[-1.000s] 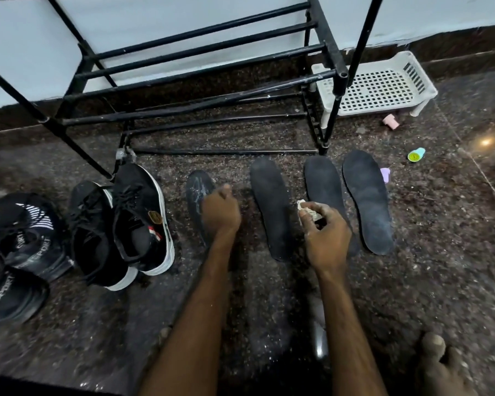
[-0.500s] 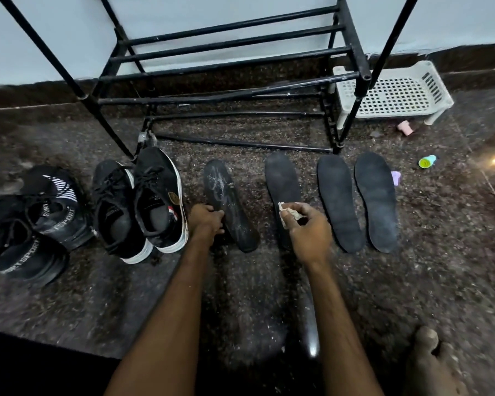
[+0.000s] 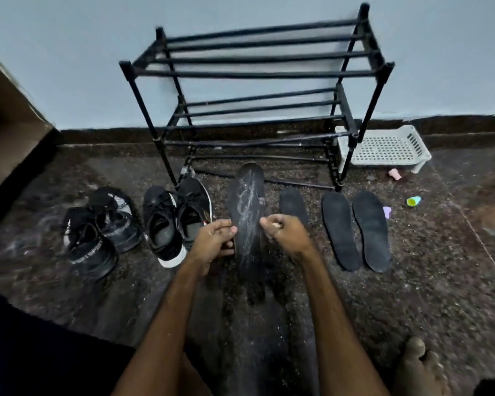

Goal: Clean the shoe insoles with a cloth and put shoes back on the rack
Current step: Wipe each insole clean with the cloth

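My left hand (image 3: 215,241) grips the left edge of a black insole (image 3: 247,212) streaked with white marks, lifted off the floor and pointing toward the rack. My right hand (image 3: 286,234) is closed around a small pale cloth (image 3: 275,224) right beside the insole's right edge. Three more dark insoles (image 3: 293,205) (image 3: 340,230) (image 3: 370,230) lie on the floor to the right. A pair of black sneakers with white soles (image 3: 177,221) and a second black pair (image 3: 100,230) sit to the left. The black bar shoe rack (image 3: 257,72) stands against the wall with bare shelves.
A white perforated plastic basket (image 3: 383,148) sits right of the rack, with a pink item (image 3: 395,174), a green-blue cap (image 3: 413,200) and a purple bit (image 3: 387,212) on the speckled dark floor. A brown panel (image 3: 9,138) rises at far left. My bare foot (image 3: 417,367) shows bottom right.
My left hand picked the streaked insole up from the floor and raised it. My right hand with the cloth came in beside it. The view tilted up, showing the whole rack.
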